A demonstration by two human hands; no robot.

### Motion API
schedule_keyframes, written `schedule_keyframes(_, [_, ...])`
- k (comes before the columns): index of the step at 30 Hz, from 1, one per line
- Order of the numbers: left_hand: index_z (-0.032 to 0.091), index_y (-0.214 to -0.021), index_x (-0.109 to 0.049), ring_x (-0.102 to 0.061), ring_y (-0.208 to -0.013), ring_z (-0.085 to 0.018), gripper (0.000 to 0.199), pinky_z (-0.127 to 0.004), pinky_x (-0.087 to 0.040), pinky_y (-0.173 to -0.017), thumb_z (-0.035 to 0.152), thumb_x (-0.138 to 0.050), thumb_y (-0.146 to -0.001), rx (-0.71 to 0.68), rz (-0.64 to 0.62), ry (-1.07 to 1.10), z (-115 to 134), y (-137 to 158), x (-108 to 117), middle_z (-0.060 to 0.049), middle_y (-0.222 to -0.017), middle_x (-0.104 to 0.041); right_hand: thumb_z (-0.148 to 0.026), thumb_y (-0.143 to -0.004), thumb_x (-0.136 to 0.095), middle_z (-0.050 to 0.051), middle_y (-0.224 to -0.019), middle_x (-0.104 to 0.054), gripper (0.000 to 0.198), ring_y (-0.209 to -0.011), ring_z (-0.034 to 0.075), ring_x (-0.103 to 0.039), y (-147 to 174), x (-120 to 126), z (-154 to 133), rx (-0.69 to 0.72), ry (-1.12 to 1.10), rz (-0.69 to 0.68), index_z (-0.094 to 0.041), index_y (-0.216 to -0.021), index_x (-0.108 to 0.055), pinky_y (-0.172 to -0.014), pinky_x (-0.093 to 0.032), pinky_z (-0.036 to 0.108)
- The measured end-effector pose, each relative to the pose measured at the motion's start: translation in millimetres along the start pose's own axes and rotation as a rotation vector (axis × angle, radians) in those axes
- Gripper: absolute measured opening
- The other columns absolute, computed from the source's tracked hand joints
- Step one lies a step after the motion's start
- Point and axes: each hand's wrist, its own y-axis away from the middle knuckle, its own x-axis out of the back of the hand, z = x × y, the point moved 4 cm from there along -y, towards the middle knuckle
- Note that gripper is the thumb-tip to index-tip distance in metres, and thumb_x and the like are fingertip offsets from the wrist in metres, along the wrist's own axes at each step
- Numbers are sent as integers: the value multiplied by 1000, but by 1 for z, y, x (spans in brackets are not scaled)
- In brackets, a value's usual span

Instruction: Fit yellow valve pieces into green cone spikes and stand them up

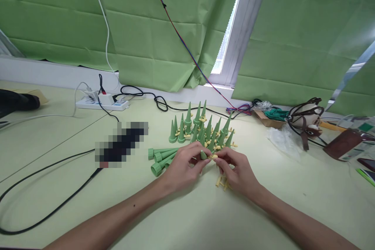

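Between my two hands, a green plastic spike point(203, 155) meets a small yellow valve point(215, 156). My left hand point(187, 166) is closed round the spike, whose pointed tip shows between the fingers; the palm hides the rest. My right hand point(238, 170) pinches the yellow valve close to the spike; whether the two touch, I cannot tell. Several loose yellow valves point(222, 183) lie below my right fingers. To the left of my left hand, several green spikes point(158, 168) lie on their sides. Behind my hands stand several upright green spikes point(181, 131) with yellow valves fitted.
A black object, blurred out point(121, 146), lies on the table at the left with its cable. Farther back are a white power strip point(102, 103) and black cords. At the right are a clear plastic bag point(283, 140), a cardboard box point(268, 118) and a dark red box point(345, 144).
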Motion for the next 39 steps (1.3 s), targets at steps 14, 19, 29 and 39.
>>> schedule_keyframes(14, [16,-96,-67,-53,-73,-13,12,-21,-41,-58,14,-55,-93,-93,-61,-159,1,3,1,-3,-86,-60,-24,-97,-52,0,-67,-57,18,-55,12,-47,2,-2,3,72,133,-16,-18,-82,-61,-51,-40,23])
schedule_keyframes(19, [16,-96,-66,-53,-73,-13,13,-21,-41,-58,13,-54,-93,-103,-50,-155,0,3,0,-3,-86,-59,-26,-97,-52,-1,-66,-55,18,-54,12,-47,1,-3,3,32,108,-15,-18,-83,-61,-50,-39,23])
schedule_keyframes(29, [16,-100,-68,-53,-69,-12,14,-20,-42,-53,19,-55,-94,-87,21,-38,2,1,1,-4,-85,-57,-28,-97,-54,-2,-63,-53,19,-52,11,-47,-1,1,0,-10,-9,6,-19,-81,-57,-49,-41,22])
schedule_keyframes(39, [18,-102,-66,-55,-76,-13,18,-21,-46,-59,13,-51,-94,-149,-56,-162,2,1,-1,-5,-94,-59,-31,-97,-52,-2,-61,-52,21,-51,12,-48,0,0,4,-34,41,-7,-19,-80,-58,-45,-39,22])
